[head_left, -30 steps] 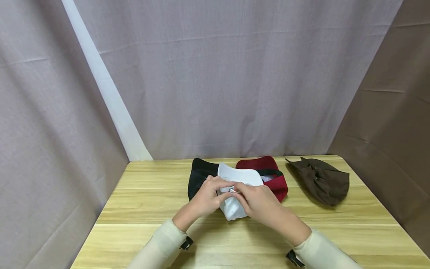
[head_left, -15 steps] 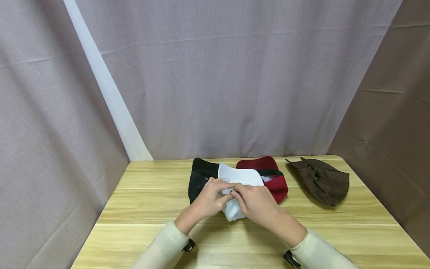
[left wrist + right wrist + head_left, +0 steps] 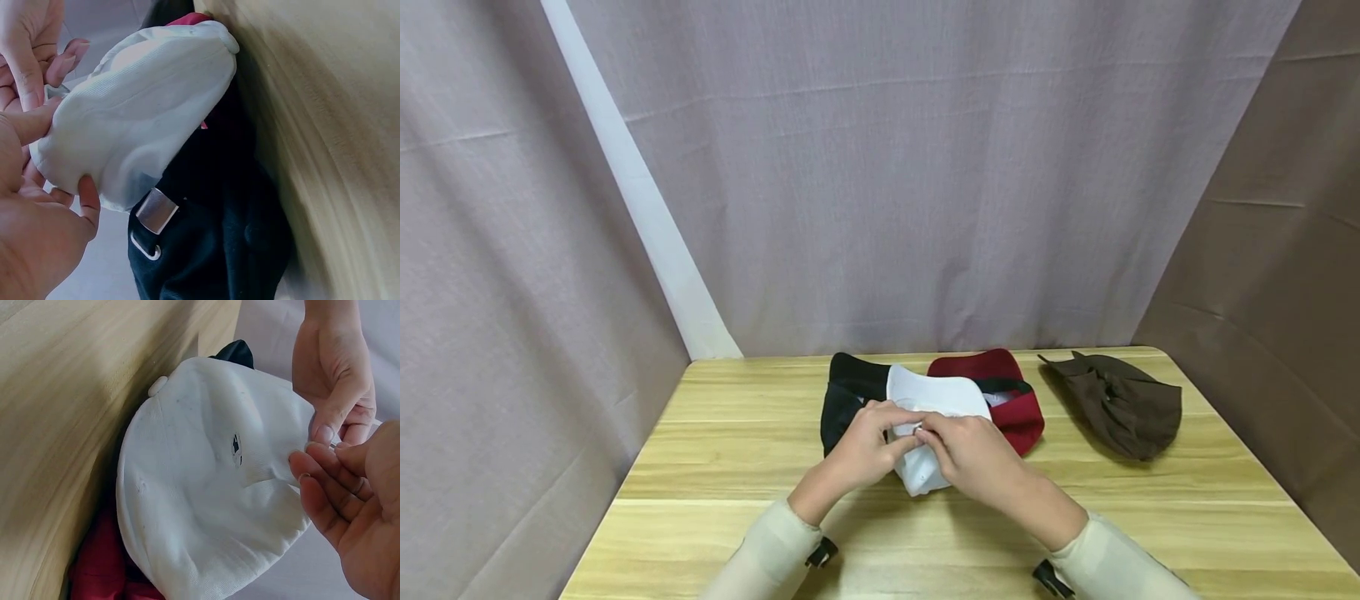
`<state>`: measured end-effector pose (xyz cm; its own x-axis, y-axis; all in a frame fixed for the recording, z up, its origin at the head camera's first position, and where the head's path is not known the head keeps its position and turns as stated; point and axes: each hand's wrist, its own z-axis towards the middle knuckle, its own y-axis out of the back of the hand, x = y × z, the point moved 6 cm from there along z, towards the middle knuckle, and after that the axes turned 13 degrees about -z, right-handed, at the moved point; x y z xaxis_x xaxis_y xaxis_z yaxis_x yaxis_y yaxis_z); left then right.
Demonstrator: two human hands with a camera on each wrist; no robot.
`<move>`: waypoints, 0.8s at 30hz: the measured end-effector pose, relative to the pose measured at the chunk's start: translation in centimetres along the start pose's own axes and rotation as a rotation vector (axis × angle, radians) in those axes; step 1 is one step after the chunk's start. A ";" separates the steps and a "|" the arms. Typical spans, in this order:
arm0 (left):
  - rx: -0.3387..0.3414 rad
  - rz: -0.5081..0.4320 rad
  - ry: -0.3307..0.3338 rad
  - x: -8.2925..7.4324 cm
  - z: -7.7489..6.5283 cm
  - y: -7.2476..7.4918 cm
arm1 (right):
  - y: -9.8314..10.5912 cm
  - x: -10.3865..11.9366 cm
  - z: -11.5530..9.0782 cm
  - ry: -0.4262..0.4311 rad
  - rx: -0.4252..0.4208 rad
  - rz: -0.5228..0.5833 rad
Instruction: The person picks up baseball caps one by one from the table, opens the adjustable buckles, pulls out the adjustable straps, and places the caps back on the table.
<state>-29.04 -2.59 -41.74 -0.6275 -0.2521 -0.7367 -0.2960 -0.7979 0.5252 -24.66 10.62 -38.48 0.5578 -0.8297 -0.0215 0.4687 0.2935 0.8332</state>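
A white cap (image 3: 936, 392) lies over a black cap (image 3: 853, 379) and a red cap (image 3: 981, 364), its brim toward the back. Both hands meet at the band opposite the brim. My left hand (image 3: 867, 450) pinches the cap's edge, thumb and fingers around the fabric in the left wrist view. My right hand (image 3: 977, 454) pinches a small piece at the strap, its fingertips against the left thumb. A bit of grey metal (image 3: 55, 92) shows between the fingertips; the rest of it is hidden. The cap's crown (image 3: 187, 475) faces the right wrist camera.
A brown hat (image 3: 1123, 408) lies apart on the right of the wooden table (image 3: 722, 450). The black cap's strap carries a metal buckle (image 3: 156, 210). Grey curtains (image 3: 880, 183) hang behind the table's back edge.
Both hands stay at the white cap's strap with small finger shifts. The left hand has moved slightly down; less metal shows between the fingers. The other caps have not moved.
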 end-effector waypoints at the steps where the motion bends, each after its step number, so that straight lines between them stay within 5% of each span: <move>1: -0.003 -0.005 -0.002 0.0 0.0 0.0 | 0.0 0.0 0.0 0.000 0.004 0.012; 12: 0.006 -0.040 -0.017 0.4 -0.1 0.2 | -0.1 -0.5 -0.1 0.057 -0.011 0.079; 24: -0.003 -0.068 -0.008 0.9 -0.2 0.2 | -0.1 -1.3 0.2 0.069 0.075 0.109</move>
<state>-29.53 -3.06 -42.33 -0.6118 -0.1928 -0.7672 -0.3364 -0.8144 0.4729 -25.57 11.59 -38.44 0.6497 -0.7594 0.0360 0.3511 0.3417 0.8718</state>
